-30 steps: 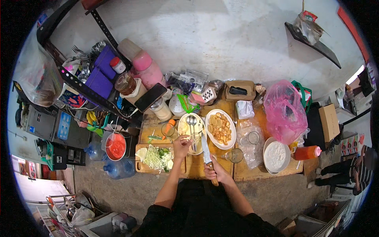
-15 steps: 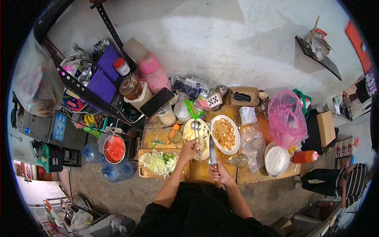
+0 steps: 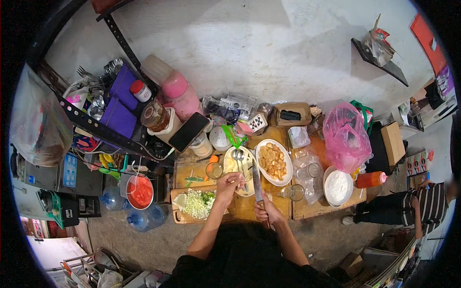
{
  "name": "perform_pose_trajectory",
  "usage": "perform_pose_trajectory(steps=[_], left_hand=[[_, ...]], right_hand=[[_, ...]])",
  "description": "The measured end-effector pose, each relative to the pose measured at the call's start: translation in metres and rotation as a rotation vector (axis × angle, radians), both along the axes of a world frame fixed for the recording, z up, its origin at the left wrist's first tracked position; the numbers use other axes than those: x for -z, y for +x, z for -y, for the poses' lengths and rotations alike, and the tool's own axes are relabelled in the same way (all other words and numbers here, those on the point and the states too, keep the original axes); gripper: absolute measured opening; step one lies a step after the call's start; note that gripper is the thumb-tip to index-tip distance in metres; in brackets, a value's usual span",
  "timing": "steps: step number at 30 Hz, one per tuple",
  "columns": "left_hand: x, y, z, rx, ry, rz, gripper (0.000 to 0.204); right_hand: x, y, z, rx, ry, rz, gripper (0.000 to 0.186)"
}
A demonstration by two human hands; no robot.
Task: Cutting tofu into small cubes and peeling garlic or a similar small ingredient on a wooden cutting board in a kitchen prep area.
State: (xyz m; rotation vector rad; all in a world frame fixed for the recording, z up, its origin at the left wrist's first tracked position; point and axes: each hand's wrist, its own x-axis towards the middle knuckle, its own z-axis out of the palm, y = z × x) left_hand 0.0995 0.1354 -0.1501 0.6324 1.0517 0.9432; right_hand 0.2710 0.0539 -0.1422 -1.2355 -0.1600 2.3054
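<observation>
My right hand is wrapped round the handle of a large kitchen knife, its blade pointing away from me. The blade stands between two oval plates. My left hand is closed in a pinch over the near left rim of the pale yellow plate; whatever its fingers hold is too small to make out. Metal spoons rest on that plate, beside pale and dark bits of food. To the right, a white oval plate carries browned chunks of food. Left of my left hand, chopped cabbage is heaped on a cutting board.
Glass cups and a carrot surround the plates. A bowl of white powder, a red sauce bottle and a pink plastic bag stand right. A phone leans at back left. Another person is at far right.
My left hand has left the spoons and drawn back toward me and to the left, leaving them lying on the plate. The knife stays in my right hand. The whole view has shifted slightly.
</observation>
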Motion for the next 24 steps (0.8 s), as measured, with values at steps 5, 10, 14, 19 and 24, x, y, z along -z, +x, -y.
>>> perform_pose_trajectory(steps=[5, 10, 14, 19, 24], left_hand=[[-0.040, -0.015, -0.001, -0.068, -0.073, 0.060, 0.020], [-0.072, -0.027, 0.001, -0.023, 0.046, 0.157, 0.023], [-0.080, -0.045, 0.004, -0.029, 0.139, 0.172, 0.026], [-0.102, -0.058, 0.004, -0.079, 0.227, 0.134, 0.028], [-0.120, -0.054, 0.004, -0.154, 0.209, 0.198, 0.024]], right_hand=[[-0.021, -0.016, -0.011, -0.007, -0.006, -0.023, 0.059], [-0.035, -0.027, -0.015, -0.049, 0.098, -0.093, 0.058], [-0.044, -0.036, -0.014, -0.055, 0.119, -0.098, 0.054], [-0.060, -0.050, -0.009, -0.085, 0.239, -0.047, 0.055], [-0.086, -0.060, -0.006, -0.080, 0.281, -0.083, 0.054]])
